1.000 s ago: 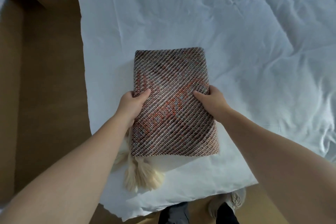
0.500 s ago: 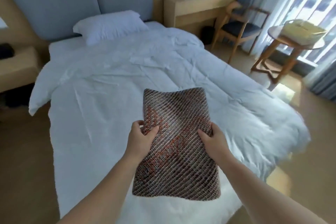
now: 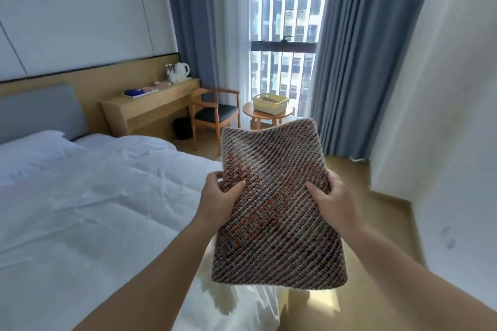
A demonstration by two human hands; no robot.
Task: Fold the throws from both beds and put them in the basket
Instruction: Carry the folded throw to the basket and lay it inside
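Note:
A folded throw (image 3: 277, 212), woven in brown, grey and orange diagonal stripes, is held flat in the air in front of me. My left hand (image 3: 217, 199) grips its left edge, thumb on top. My right hand (image 3: 332, 200) grips its right edge the same way. The pale yellow basket (image 3: 270, 101) stands on a small round wooden table (image 3: 265, 115) by the window, beyond the throw's far edge. The bed (image 3: 94, 209) with its white duvet lies to my left.
A wooden chair (image 3: 215, 113) with a dark seat stands between the round table and a wooden desk (image 3: 150, 107) carrying a kettle. A small black bin (image 3: 183, 127) sits beside the desk. Blue curtains (image 3: 349, 75) frame the window. A white wall (image 3: 443, 115) is close on the right.
The throw has been lifted off the bed in both hands. My view has swung up and to the right, from the duvet to the window, the round table and the basket.

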